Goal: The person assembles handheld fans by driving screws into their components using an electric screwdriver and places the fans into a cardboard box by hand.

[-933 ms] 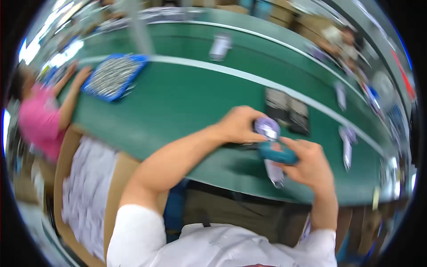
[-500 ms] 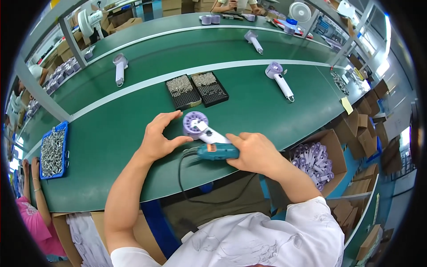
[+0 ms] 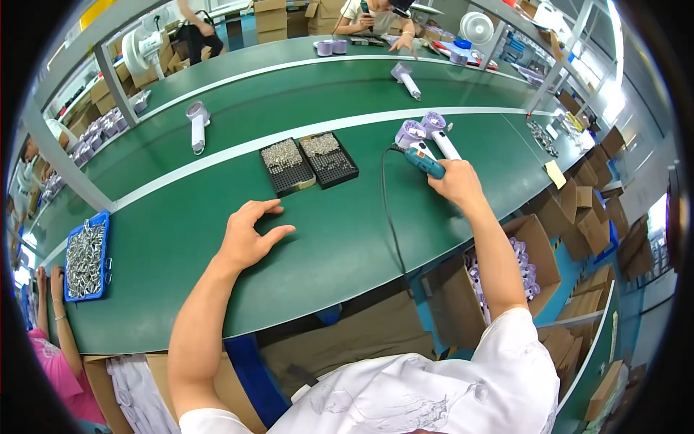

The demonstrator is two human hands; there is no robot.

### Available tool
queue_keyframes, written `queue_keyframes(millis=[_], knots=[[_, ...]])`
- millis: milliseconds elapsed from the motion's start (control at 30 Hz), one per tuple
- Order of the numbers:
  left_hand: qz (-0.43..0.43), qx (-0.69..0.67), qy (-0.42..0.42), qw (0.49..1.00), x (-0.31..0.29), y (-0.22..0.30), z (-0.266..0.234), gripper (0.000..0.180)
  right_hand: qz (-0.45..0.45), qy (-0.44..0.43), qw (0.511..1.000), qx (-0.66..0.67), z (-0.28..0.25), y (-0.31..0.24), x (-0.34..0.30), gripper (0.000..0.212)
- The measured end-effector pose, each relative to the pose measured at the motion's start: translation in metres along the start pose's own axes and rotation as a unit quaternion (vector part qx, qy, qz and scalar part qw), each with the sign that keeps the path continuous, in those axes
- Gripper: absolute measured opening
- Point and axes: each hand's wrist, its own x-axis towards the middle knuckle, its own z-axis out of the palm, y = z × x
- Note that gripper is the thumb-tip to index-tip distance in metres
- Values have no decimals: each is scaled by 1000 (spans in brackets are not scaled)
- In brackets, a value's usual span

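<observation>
My right hand [image 3: 457, 181] is wrapped round a teal corded electric screwdriver [image 3: 425, 163], out over the right part of the green table. Just behind the tool is a purple-and-white handheld fan [image 3: 410, 133]; its handle runs back to the same hand, which seems to grip it too. Touching or very near it, a second handheld fan [image 3: 434, 121] lies on the table. My left hand [image 3: 247, 235] hovers at or rests on the table's middle, fingers apart and nothing in them. Beyond it stand two black trays of small screws, the left tray [image 3: 293, 179] and the right tray [image 3: 340, 173].
A blue tray [image 3: 107, 249] of metal clips sits at the left, by a co-worker's hands [image 3: 57, 282]. More fans lie on the belt [image 3: 289, 94] behind. A carton [image 3: 452, 304] of fans stands below the right edge. The black cord [image 3: 390, 224] hangs over the front edge.
My right hand has carried the screwdriver and fan from the table's middle to the far right, beside the other fan. My left hand stays behind, now apart from the fan.
</observation>
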Motion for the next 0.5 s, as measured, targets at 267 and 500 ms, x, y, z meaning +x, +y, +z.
queue_keyframes(millis=[267,500], knots=[[-34,-6,-12,999,2,3,-3,49,0,64,997,-51,11,24,23,46],[-36,-4,-15,999,2,1,-5,47,119,-87,985,90,1,21,47,46]])
